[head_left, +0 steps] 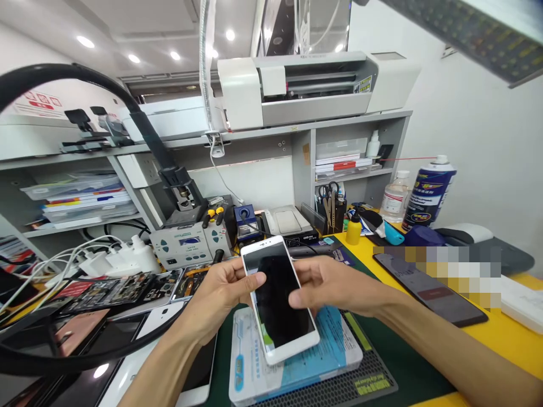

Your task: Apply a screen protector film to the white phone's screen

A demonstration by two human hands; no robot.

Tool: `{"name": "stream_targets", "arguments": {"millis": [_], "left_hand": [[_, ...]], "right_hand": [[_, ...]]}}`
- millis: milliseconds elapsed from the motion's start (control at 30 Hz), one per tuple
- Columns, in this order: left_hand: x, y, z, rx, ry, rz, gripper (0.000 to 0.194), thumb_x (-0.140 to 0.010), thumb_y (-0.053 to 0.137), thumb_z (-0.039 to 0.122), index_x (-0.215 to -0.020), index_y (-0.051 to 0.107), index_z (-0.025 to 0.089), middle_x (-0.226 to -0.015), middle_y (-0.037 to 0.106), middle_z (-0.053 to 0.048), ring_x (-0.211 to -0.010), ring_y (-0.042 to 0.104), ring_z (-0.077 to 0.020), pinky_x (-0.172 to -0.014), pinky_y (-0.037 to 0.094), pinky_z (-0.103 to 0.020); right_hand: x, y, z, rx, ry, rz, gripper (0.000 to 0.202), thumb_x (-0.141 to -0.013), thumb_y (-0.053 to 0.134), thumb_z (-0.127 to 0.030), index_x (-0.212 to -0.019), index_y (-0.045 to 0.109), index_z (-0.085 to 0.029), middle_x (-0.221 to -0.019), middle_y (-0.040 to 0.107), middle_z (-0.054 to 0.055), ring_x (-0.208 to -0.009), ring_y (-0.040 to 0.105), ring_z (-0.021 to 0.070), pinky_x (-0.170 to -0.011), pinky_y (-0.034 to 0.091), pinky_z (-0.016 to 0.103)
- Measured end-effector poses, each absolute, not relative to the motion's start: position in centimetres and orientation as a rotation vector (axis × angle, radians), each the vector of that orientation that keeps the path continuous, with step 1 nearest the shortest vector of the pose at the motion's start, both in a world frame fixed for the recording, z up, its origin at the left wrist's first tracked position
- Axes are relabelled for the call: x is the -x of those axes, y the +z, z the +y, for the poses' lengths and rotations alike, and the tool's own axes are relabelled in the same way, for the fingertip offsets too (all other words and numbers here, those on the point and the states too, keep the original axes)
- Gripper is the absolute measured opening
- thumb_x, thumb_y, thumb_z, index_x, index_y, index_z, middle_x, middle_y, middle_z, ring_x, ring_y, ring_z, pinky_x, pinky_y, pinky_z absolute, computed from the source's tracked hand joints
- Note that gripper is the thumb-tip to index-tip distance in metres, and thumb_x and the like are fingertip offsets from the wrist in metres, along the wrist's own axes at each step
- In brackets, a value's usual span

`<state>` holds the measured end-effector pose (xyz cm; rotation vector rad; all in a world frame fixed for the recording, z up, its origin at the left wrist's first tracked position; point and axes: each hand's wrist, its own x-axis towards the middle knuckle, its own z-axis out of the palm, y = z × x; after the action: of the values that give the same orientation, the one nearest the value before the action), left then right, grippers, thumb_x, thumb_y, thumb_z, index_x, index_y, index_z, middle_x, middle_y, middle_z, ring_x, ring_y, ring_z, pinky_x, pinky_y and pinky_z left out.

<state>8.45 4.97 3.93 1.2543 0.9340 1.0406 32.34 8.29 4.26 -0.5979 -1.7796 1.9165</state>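
Note:
A white smartphone (280, 305) with a dark screen is held up in both hands, tilted over the bench. My left hand (231, 291) grips its left edge, the thumb lying on the glass. On the right edge, my right hand (320, 285) is closed round it with its thumb on the screen too; the fingers of both hands are partly hidden behind the phone. Below it lies a blue and white box (339, 345), on a dark patterned mat (377, 376) with yellow-green print.
Phones and circuit boards (127, 291) crowd the left, crossed by a black hose (139, 339). A grey soldering station (186, 246) stands behind. At the right are a dark phone (428, 291), a yellow bottle (353, 230) and a blue spray can (430, 192).

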Motion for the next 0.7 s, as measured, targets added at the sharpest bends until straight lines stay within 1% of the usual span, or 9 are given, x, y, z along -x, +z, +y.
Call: {"name": "stream_targets", "arguments": {"millis": [67, 133, 233, 300, 467, 600, 700], "left_hand": [[-8.3, 4.1, 4.9, -1.254, 1.091, 0.931, 0.037, -0.083, 0.083, 0.035, -0.113, 0.073, 0.015, -0.091, 0.076, -0.009, -0.068, 0.067, -0.0167, -0.065, 0.055, -0.029], [-8.1, 4.3, 4.9, -1.269, 1.135, 0.945, 0.039, -0.084, 0.082, 0.035, -0.116, 0.072, 0.016, -0.094, 0.076, -0.008, -0.065, 0.065, -0.0157, -0.063, 0.053, -0.029], [-8.0, 4.4, 4.8, -1.322, 1.171, 0.958, 0.036, -0.085, 0.081, 0.037, -0.115, 0.072, 0.018, -0.097, 0.076, -0.007, -0.074, 0.067, -0.0172, -0.068, 0.054, -0.029], [-7.9, 4.5, 4.8, -1.358, 1.175, 0.969, 0.033, -0.086, 0.08, 0.039, -0.111, 0.072, 0.019, -0.095, 0.075, -0.006, -0.078, 0.067, -0.0173, -0.071, 0.054, -0.028], [-7.9, 4.5, 4.8, -1.421, 1.163, 0.986, 0.027, -0.086, 0.08, 0.041, -0.099, 0.071, 0.019, -0.085, 0.069, -0.002, -0.076, 0.064, -0.0155, -0.067, 0.051, -0.025], [-7.9, 4.4, 4.9, -1.439, 1.15, 0.993, 0.028, -0.085, 0.079, 0.043, -0.095, 0.069, 0.018, -0.082, 0.066, -0.001, -0.076, 0.062, -0.0158, -0.067, 0.05, -0.025], [-7.8, 4.4, 4.9, -1.443, 1.149, 0.977, 0.027, -0.086, 0.079, 0.041, -0.095, 0.068, 0.018, -0.082, 0.066, -0.001, -0.076, 0.061, -0.0148, -0.067, 0.049, -0.024]], "right_hand": [[-32.0, 3.9, 7.8, 0.589, 1.992, -1.806, 0.039, -0.074, 0.09, -0.033, -0.104, 0.074, -0.015, -0.095, 0.074, 0.005, -0.08, 0.073, 0.0164, -0.059, 0.057, 0.02], [-31.7, 3.3, 7.4, 0.617, 2.054, -1.831, 0.039, -0.072, 0.091, -0.034, -0.099, 0.073, -0.013, -0.085, 0.073, 0.004, -0.071, 0.073, 0.0157, -0.056, 0.058, 0.02], [-31.4, 2.4, 7.2, 0.684, 2.054, -1.847, 0.039, -0.073, 0.09, -0.039, -0.092, 0.071, -0.011, -0.074, 0.071, 0.004, -0.067, 0.074, 0.0159, -0.059, 0.062, 0.022], [-31.4, 2.0, 7.3, 0.709, 2.036, -1.861, 0.039, -0.075, 0.088, -0.042, -0.091, 0.071, -0.01, -0.072, 0.072, 0.005, -0.067, 0.074, 0.0166, -0.06, 0.063, 0.023], [-31.4, 1.9, 7.4, 0.731, 2.022, -1.867, 0.038, -0.077, 0.087, -0.041, -0.092, 0.071, -0.01, -0.071, 0.073, 0.005, -0.067, 0.075, 0.0165, -0.061, 0.063, 0.022], [-31.4, 2.0, 7.3, 0.741, 2.034, -1.85, 0.036, -0.076, 0.088, -0.04, -0.09, 0.071, -0.01, -0.07, 0.073, 0.004, -0.067, 0.076, 0.0166, -0.061, 0.063, 0.022], [-31.5, 2.0, 7.3, 0.743, 2.036, -1.851, 0.035, -0.076, 0.087, -0.039, -0.088, 0.071, -0.01, -0.07, 0.073, 0.005, -0.067, 0.076, 0.0167, -0.062, 0.063, 0.022]]}}
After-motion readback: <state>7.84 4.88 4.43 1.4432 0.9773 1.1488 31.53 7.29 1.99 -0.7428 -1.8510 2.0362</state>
